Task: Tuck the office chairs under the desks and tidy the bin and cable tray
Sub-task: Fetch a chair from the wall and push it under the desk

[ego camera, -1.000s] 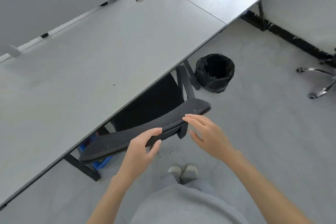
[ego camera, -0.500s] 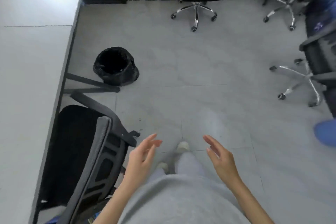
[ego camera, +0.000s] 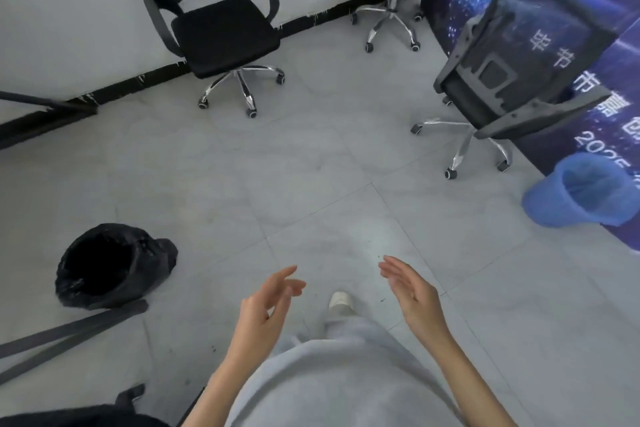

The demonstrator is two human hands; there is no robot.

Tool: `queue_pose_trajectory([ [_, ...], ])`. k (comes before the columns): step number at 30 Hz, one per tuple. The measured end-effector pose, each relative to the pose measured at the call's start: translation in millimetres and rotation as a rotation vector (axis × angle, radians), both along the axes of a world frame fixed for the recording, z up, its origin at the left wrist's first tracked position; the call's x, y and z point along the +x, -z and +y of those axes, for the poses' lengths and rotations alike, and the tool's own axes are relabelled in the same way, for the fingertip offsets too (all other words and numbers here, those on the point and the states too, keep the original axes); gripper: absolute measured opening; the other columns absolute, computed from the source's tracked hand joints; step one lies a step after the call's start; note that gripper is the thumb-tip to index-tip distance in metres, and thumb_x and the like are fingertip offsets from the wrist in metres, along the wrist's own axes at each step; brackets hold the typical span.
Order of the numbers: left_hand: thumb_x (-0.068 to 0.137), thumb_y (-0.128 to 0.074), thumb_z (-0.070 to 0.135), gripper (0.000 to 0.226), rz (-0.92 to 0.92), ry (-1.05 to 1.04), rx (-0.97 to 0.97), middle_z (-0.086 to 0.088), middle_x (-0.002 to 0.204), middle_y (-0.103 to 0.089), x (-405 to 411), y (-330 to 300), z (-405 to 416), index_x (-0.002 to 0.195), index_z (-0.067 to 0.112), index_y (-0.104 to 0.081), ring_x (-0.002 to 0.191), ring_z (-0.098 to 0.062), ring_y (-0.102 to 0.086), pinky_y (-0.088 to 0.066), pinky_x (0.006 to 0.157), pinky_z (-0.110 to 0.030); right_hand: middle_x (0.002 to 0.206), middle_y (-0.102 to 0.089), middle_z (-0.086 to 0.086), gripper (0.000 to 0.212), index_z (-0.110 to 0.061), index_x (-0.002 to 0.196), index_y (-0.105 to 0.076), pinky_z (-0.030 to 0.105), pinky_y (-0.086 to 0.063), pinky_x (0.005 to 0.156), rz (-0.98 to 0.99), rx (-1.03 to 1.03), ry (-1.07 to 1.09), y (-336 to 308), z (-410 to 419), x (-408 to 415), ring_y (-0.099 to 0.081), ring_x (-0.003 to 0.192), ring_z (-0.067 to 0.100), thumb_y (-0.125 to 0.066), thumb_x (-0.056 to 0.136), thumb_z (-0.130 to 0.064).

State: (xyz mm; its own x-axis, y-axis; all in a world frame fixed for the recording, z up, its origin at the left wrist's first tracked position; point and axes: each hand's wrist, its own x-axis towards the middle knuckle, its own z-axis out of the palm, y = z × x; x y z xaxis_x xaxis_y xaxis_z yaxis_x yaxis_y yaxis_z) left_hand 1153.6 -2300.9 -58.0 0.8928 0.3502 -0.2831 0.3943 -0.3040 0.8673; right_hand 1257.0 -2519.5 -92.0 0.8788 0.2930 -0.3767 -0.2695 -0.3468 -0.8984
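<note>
Both hands free, fingers loose: left hand (ego camera: 266, 305), right hand (ego camera: 412, 291). Next likely chair (ego camera: 221, 28) upper centre; grip backrest both sides, roll straight, avoid black bin (ego camera: 104, 267) lower left.

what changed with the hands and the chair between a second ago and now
Both hands let go of the tucked chair's backrest: the left hand and right hand now hang open over the floor, holding nothing. The view has swung away from the desk toward three loose office chairs, the nearest at right. The black bin stands where it was, by the desk leg.
</note>
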Motion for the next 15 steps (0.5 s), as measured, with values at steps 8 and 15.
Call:
queue_pose_trajectory([
  [8, 0.093, -0.046, 0.009, 0.053, 0.049, -0.23, 0.043, 0.022, 0.09, -0.069, 121, 9, 62, 0.099, 0.06, -0.054, 0.083, 0.003, -0.064, -0.048, 0.076, -0.009, 0.112, -0.062, -0.012, 0.034, -0.019, 0.12, -0.056, 0.008, -0.042, 0.089, -0.081, 0.093, -0.138, -26, 94, 206, -0.057, 0.105, -0.004, -0.047, 0.092, -0.002],
  [15, 0.093, -0.045, 0.002, 0.034, -0.032, -0.16, 0.017, 0.028, 0.089, -0.067, 320, 28, 134, 0.112, 0.029, -0.053, 0.084, 0.004, -0.064, -0.049, 0.075, -0.012, 0.111, -0.064, -0.008, 0.036, -0.033, 0.105, -0.057, 0.007, -0.044, 0.086, -0.016, 0.036, -0.043, 5, 142, 340, -0.059, 0.101, -0.005, -0.048, 0.091, -0.001],
])
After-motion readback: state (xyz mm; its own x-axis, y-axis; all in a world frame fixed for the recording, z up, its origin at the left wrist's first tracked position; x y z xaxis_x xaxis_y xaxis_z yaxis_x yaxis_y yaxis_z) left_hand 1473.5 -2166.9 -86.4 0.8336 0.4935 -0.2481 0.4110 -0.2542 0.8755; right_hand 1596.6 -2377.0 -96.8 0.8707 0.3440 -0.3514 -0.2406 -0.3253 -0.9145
